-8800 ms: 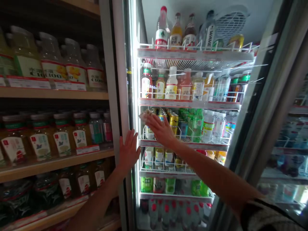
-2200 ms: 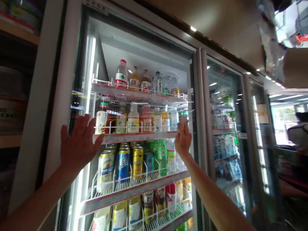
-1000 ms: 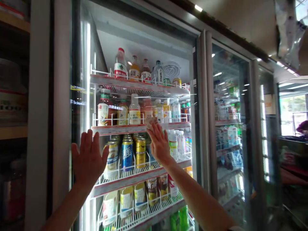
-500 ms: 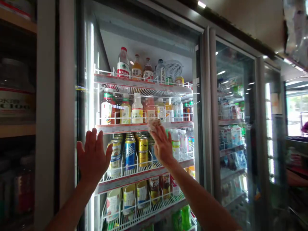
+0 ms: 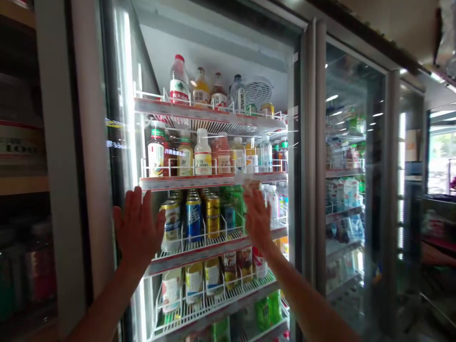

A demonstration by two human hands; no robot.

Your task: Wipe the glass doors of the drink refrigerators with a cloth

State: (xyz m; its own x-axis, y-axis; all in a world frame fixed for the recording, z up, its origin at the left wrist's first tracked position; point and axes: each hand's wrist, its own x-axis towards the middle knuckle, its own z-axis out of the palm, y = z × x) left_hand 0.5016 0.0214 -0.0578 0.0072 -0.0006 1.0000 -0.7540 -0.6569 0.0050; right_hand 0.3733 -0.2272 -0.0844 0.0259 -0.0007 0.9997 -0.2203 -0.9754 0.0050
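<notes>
My left hand (image 5: 138, 230) is raised with its fingers stretched up and its palm toward the glass door (image 5: 221, 35) of a lit drinks fridge. It holds nothing, and whether it touches the glass I cannot tell. Further right, my right hand (image 5: 259, 218) has a crumpled, pale cloth or tissue (image 5: 251, 184) under its fingertips, against the glass. Motion blurs this hand and the cloth. Behind the glass, between my hands, stand a blue can (image 5: 193, 216) and a gold can (image 5: 213, 216).
Bottles and cans fill the fridge's wire shelves (image 5: 210, 181). A grey door frame (image 5: 312, 156) divides this fridge from another glass-fronted fridge (image 5: 344, 190) at right. On the left a dark cabinet (image 5: 60, 156) shows bottles behind its front.
My right hand has slid to the right across the glass with the cloth. My left hand keeps its pose. The whole view has shifted slightly.
</notes>
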